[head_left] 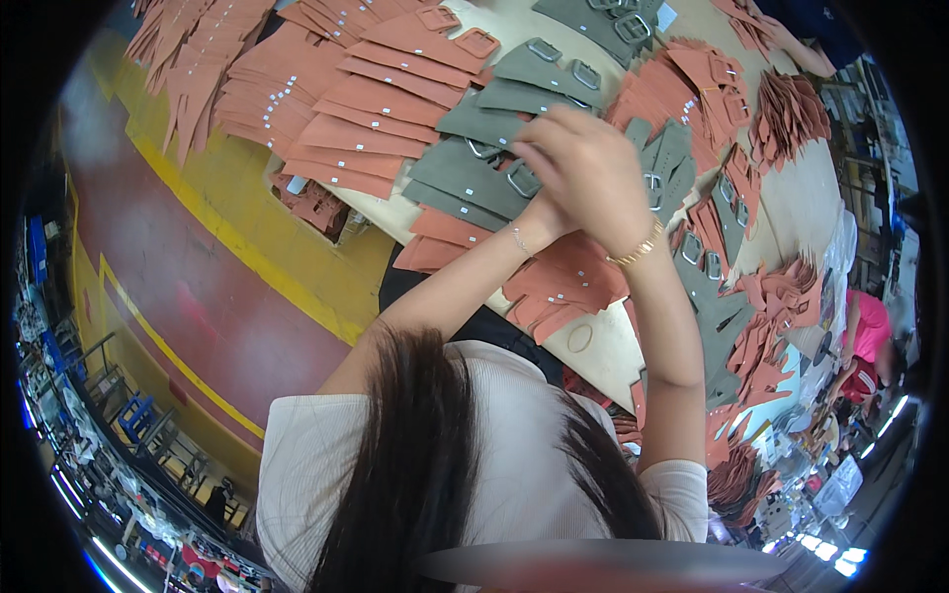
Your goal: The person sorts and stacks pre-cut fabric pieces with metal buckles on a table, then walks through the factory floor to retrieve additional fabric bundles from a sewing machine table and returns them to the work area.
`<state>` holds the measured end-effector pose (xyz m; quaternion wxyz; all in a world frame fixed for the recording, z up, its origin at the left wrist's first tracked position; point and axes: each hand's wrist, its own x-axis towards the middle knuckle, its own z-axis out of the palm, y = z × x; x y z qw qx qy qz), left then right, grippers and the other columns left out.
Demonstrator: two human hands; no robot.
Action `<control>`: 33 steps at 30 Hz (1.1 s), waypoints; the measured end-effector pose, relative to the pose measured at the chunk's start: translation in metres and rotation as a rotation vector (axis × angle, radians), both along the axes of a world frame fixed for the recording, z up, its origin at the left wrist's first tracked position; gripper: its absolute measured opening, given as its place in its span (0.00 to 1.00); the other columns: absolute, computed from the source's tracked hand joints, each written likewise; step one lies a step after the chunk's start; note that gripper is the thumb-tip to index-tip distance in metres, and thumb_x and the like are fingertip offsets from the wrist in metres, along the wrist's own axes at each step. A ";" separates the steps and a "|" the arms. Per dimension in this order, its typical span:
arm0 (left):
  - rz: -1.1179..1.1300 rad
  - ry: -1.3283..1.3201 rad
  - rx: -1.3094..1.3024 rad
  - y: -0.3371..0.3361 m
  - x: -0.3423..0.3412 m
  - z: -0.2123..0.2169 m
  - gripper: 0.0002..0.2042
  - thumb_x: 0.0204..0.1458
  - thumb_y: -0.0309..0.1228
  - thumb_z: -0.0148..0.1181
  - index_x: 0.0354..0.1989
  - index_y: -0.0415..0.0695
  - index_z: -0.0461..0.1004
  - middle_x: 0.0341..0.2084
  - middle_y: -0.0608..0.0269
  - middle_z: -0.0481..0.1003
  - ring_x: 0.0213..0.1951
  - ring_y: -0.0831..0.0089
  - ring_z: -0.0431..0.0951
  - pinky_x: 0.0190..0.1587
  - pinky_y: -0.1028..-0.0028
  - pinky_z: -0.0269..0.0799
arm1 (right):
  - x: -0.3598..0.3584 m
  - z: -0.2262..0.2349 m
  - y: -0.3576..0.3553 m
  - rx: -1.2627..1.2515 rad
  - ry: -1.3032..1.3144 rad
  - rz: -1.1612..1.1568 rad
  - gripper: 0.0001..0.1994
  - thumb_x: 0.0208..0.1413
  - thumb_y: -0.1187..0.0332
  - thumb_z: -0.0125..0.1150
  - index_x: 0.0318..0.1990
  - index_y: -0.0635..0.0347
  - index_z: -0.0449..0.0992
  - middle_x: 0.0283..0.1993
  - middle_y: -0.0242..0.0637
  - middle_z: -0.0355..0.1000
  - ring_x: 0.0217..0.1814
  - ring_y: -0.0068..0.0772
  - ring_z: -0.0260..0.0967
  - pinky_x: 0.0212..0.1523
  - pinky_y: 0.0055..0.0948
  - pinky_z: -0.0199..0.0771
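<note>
My right hand (593,176) crosses over my left hand (556,212), above a table spread with leather pieces. The right fingers are bent and close together, slightly blurred; whatever they hold, if anything, is hidden. Most of my left hand lies behind the right, so its fingers do not show. Right under the hands are grey-green leather pieces (457,176) with silver buckles (522,179) and small white labels. Fanned coral leather pieces (354,133) overlap to the left of them. Nearer to me, below my wrists, lies another coral stack (573,272).
More coral pieces (791,111) and grey-green pieces (712,321) cover the table's right side. A rubber band (580,339) lies near the table edge. Another person's arm (799,47) reaches in at the upper right. On the left is a floor (188,267) with yellow lines.
</note>
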<state>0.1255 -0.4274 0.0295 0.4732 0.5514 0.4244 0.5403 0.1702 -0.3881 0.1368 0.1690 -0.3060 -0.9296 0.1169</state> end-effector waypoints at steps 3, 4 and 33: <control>0.066 0.037 -0.063 0.001 0.005 -0.014 0.20 0.56 0.47 0.59 0.38 0.38 0.74 0.28 0.64 0.76 0.32 0.70 0.74 0.38 0.68 0.70 | -0.039 -0.018 -0.010 -0.045 -0.383 0.127 0.09 0.46 0.63 0.67 0.31 0.56 0.79 0.34 0.34 0.76 0.37 0.35 0.76 0.36 0.33 0.73; 0.036 0.064 -0.194 0.002 0.005 -0.015 0.22 0.55 0.50 0.61 0.35 0.39 0.74 0.23 0.65 0.76 0.26 0.69 0.72 0.36 0.67 0.68 | -0.049 -0.025 -0.016 -0.063 -0.517 0.135 0.08 0.46 0.63 0.66 0.32 0.55 0.78 0.35 0.34 0.76 0.38 0.34 0.77 0.36 0.33 0.73; -0.042 -0.141 -0.704 -0.001 0.006 0.035 0.24 0.61 0.50 0.51 0.39 0.35 0.71 0.19 0.58 0.75 0.13 0.70 0.77 0.11 0.78 0.66 | -0.079 -0.044 -0.063 -0.118 -0.712 0.221 0.12 0.55 0.65 0.53 0.41 0.53 0.82 0.43 0.38 0.73 0.46 0.40 0.72 0.48 0.45 0.63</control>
